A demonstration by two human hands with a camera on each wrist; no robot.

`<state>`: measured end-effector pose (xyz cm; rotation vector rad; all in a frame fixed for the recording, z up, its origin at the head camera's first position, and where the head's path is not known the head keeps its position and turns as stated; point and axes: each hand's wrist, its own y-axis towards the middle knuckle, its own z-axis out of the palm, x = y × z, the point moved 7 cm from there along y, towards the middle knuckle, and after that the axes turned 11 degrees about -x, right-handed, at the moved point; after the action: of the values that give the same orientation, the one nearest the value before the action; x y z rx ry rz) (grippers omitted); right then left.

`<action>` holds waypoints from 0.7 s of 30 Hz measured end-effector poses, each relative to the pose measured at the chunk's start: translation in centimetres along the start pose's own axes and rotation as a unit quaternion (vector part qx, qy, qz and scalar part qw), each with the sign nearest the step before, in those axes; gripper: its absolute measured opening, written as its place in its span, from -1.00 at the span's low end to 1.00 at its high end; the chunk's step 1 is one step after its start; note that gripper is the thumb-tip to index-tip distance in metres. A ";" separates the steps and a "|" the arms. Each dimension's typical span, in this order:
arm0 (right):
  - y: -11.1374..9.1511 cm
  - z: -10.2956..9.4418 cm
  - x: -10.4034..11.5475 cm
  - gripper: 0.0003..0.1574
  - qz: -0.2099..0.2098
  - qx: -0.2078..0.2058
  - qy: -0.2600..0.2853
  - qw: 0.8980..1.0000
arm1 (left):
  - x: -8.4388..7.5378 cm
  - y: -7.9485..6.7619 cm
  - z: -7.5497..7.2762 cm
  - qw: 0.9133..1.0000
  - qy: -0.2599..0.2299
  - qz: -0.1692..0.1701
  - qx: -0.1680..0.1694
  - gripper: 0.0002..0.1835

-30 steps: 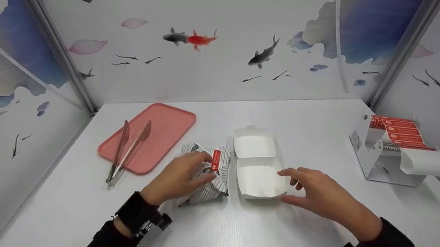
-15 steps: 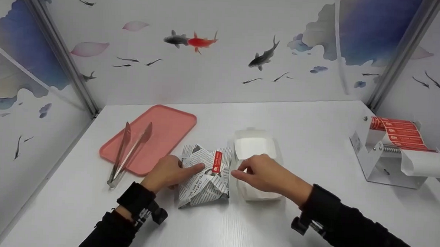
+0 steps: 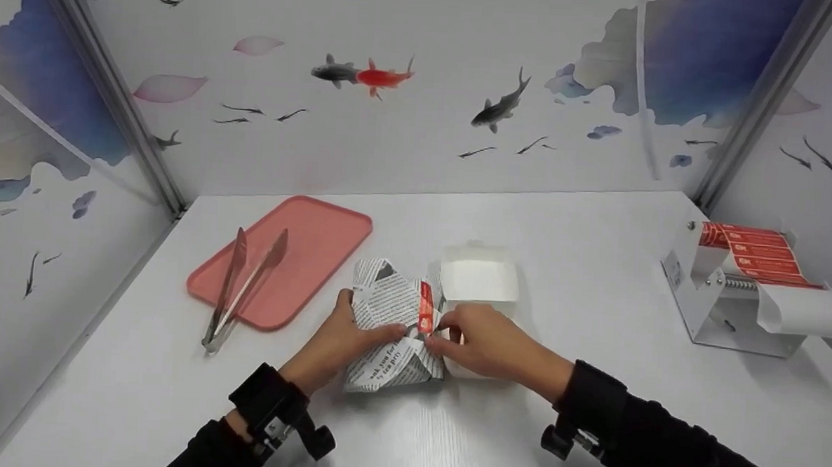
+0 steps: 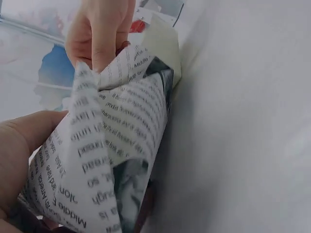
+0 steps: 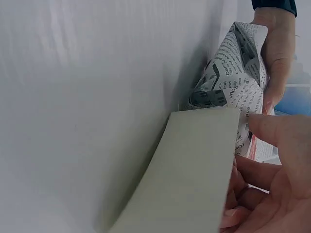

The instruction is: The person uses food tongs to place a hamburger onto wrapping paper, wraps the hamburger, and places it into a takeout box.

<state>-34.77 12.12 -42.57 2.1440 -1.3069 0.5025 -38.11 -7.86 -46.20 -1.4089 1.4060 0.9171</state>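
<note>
A package wrapped in newsprint-patterned paper (image 3: 388,306) has a red sticker (image 3: 425,310) near its right edge. My left hand (image 3: 338,339) grips its left side, thumb across the top; the underside fingers are mostly hidden. At the opposite edge, beside the sticker, my right hand (image 3: 485,342) pinches the paper between thumb and curled fingers. In the left wrist view the wrapped package (image 4: 126,116) shows folded, pointed ends. Partly behind my right hand lies an open white paper box (image 3: 481,278); its outer wall (image 5: 189,165) fills the lower middle of the right wrist view.
To the left, metal tongs (image 3: 245,289) lie across a pink tray (image 3: 316,257). A label dispenser (image 3: 744,283) with a roll of red labels stands at the right. Decorated panels (image 3: 420,135) enclose the white table (image 3: 597,255) at the back and sides.
My right hand has come left from the box's right edge to the package. My left hand has shifted from over the package to its left side, and the package has moved slightly right.
</note>
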 end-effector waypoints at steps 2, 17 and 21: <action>-0.3 -0.5 0.1 -0.71 0.004 -0.005 0.016 1.000 | -0.2 -0.1 0.0 0.999 -0.037 0.001 0.001 -0.07; -2.5 -3.7 -3.3 -0.03 0.208 -0.001 0.335 0.919 | -6.7 -0.5 3.5 0.984 -0.125 0.076 0.101 -0.02; -3.2 -4.3 -3.7 -0.27 0.196 -0.030 0.419 0.886 | -8.2 -0.2 5.5 0.978 -0.125 0.093 0.136 -0.02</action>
<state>-33.73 18.56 -42.29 1.3067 -1.1796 1.3475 -37.95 -0.07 -40.11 -0.9369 1.4245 0.9436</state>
